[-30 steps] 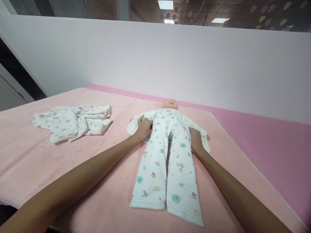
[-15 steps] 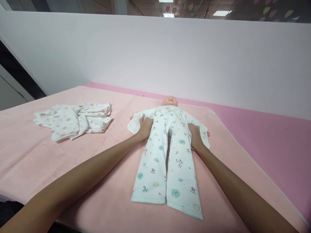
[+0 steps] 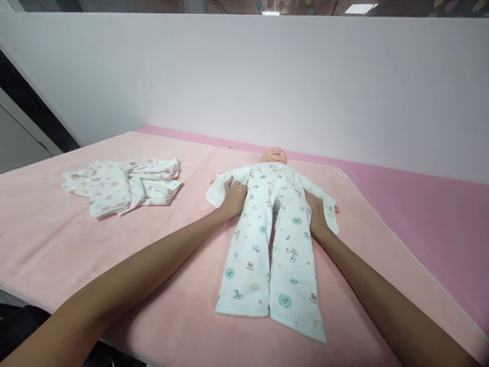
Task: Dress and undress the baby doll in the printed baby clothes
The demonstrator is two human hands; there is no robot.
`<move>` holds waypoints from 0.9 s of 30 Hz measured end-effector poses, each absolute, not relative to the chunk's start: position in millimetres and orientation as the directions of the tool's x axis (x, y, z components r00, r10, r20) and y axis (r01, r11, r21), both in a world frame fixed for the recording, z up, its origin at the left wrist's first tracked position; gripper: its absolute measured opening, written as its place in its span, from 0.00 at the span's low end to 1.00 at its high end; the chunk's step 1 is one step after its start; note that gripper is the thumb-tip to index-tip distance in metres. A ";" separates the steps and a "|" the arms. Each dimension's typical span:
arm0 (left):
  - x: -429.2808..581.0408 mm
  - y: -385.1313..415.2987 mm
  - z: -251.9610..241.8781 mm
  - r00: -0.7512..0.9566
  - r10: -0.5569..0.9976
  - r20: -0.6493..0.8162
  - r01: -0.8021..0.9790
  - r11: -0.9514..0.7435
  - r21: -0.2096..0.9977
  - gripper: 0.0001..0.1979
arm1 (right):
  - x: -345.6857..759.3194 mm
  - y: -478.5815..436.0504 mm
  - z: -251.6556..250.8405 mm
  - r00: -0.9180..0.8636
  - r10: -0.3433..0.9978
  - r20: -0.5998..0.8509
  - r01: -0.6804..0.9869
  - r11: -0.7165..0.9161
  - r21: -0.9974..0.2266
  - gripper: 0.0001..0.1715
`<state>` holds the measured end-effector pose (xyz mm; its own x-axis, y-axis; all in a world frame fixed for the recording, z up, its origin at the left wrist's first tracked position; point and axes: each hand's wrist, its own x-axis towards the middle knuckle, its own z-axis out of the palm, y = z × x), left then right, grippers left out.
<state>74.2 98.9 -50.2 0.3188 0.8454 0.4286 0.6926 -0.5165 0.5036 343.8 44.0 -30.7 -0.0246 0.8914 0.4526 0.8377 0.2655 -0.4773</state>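
Note:
White patterned baby pants lie spread over the front of a doll, whose head shows above the waistband. The doll wears a white top with both sleeves stretched sideways. At the left edge of the pants is my left hand, thumb up, its fingertips partly hidden by the fabric. My right hand is at the right edge of the pants, its fingers mostly hidden under or behind the cloth. Whether either hand pinches the fabric is hard to make out.
A white garment with pink prints lies loosely folded on the left of the pink blanket. A pale wall rises behind the padded surface. Something dark is at the lower left.
The whole view has shifted slightly, so things appear a little further right and higher. Both hands remain at the sides of the pants.

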 end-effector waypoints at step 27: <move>80.3 90.1 -48.8 0.374 0.835 0.403 0.701 -0.539 0.467 0.11 | 349.7 52.7 -40.3 -0.063 0.891 0.449 0.854 0.281 -0.437 0.21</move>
<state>80.3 90.1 -48.8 0.3743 0.8352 0.4029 0.7011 -0.5392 0.4666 349.7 52.7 -40.3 -0.0633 0.8913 0.4491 0.8542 0.2811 -0.4375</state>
